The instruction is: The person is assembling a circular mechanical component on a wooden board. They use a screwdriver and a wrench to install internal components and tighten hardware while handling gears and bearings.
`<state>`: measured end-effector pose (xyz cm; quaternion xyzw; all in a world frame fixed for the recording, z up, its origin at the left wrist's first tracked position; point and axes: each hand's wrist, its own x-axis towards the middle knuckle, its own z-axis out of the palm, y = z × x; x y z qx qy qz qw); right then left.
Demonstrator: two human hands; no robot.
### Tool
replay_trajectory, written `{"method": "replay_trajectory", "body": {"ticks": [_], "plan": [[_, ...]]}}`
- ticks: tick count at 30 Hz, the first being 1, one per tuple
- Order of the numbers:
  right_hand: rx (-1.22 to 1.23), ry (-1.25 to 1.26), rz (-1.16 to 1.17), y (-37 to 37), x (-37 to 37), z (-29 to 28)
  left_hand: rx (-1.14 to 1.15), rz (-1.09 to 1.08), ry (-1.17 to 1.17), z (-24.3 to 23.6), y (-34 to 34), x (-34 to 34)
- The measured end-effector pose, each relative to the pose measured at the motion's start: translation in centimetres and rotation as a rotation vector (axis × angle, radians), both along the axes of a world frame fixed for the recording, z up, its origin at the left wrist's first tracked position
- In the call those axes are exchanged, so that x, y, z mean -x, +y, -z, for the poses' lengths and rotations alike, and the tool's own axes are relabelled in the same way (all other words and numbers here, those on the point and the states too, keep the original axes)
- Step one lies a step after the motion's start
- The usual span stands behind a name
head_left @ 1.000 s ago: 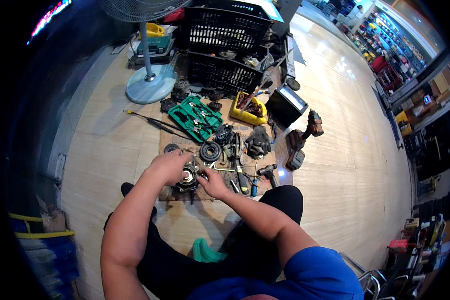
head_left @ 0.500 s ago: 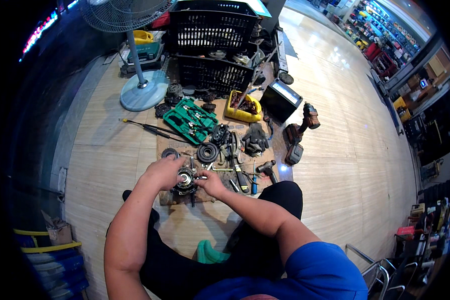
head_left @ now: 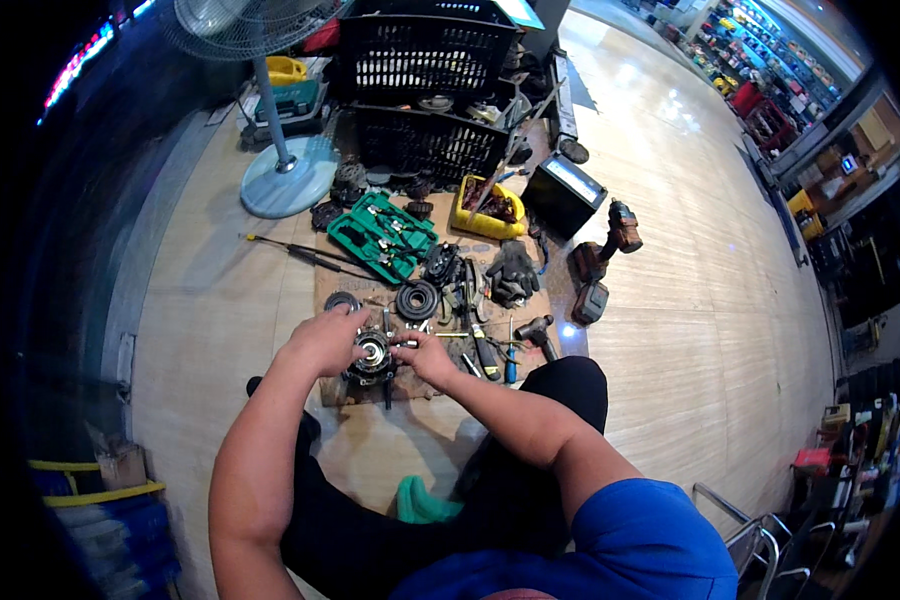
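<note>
A round, dark metal housing (head_left: 372, 352) with a shiny ring at its centre stands on a cardboard sheet (head_left: 342, 394) in front of me. My left hand (head_left: 326, 340) curls around its left and far side, thumb at the rim. At the right side of the housing, my right hand (head_left: 425, 358) pinches a small, shiny metal piece too small to name. Just beyond the housing lie a black grooved pulley (head_left: 417, 299) and another round part (head_left: 342, 300), close to my left fingers.
A green tool case (head_left: 382, 238), yellow bin (head_left: 487, 208), dark gloves (head_left: 513, 273), hammer (head_left: 536, 332) and blue-handled screwdriver (head_left: 511, 366) lie around the cardboard. A cordless drill (head_left: 607, 250) and black battery (head_left: 564, 196) stand right. Behind are a fan base (head_left: 290, 180) and black crates (head_left: 425, 55).
The whole view has shifted very slightly. Both hands keep their places at the housing; the right fingers have barely moved.
</note>
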<state>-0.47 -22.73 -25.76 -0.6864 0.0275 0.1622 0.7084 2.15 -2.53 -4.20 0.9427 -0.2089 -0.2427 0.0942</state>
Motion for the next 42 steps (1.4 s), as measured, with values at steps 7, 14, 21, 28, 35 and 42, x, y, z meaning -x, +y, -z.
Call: {"method": "replay_trajectory", "body": {"ticks": [7,14,21,28,35,42], "plan": [[0.289,-0.119,0.006,-1.4,-0.9,-0.6,0.051,-0.007,0.003,0.9,0.0,0.1],[0.072,0.017,0.144,-1.3,-2.0,-4.8,0.007,-0.027,0.033,-0.4,0.4,0.1],[0.127,-0.039,0.193,-1.6,-3.4,-2.9,0.020,-0.067,0.048,-0.7,1.3,0.4],[0.828,-0.235,-0.144,-1.2,-2.0,1.6,0.047,-0.096,0.018,-1.0,2.8,1.3],[1.145,-0.195,-0.425,-0.2,-1.5,4.8,0.066,-0.111,0.021,-1.0,4.0,2.0],[1.227,-0.077,-0.466,2.2,-1.3,2.5,0.061,-0.131,0.012,-1.4,4.3,2.7]]}}
